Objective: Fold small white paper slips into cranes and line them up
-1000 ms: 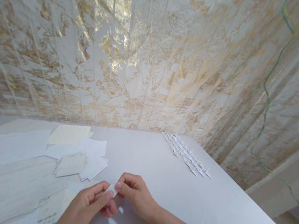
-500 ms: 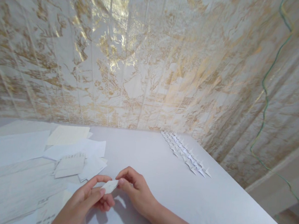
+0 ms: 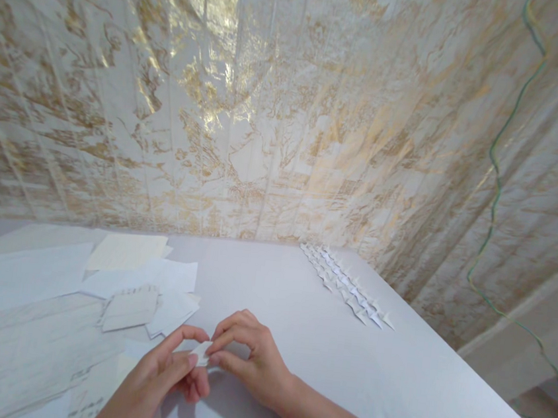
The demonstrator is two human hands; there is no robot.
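A small piece of folded white paper (image 3: 201, 352) is held up just above the white table. Thumb and fingers of my left hand (image 3: 170, 364) pinch its left side. On its right side, the fingertips of my right hand (image 3: 248, 352) grip the paper, with the thumb low and the index finger over it. My fingers cover part of the folds. Several small folded paper cranes (image 3: 350, 290) stand in close rows at the table's right side, apart from my hands.
On the left lie large paper sheets (image 3: 27, 276), a cream sheet (image 3: 127, 253) and a stack of small square papers (image 3: 131, 310). The white table (image 3: 390, 387) meets a gold-patterned wall covering (image 3: 267, 134). A green cord (image 3: 495, 192) hangs at the right.
My right hand has shifted slightly left and closed further over the paper. The paper now looks smaller, with its right part bent or covered by the fingers. My left hand has barely moved.
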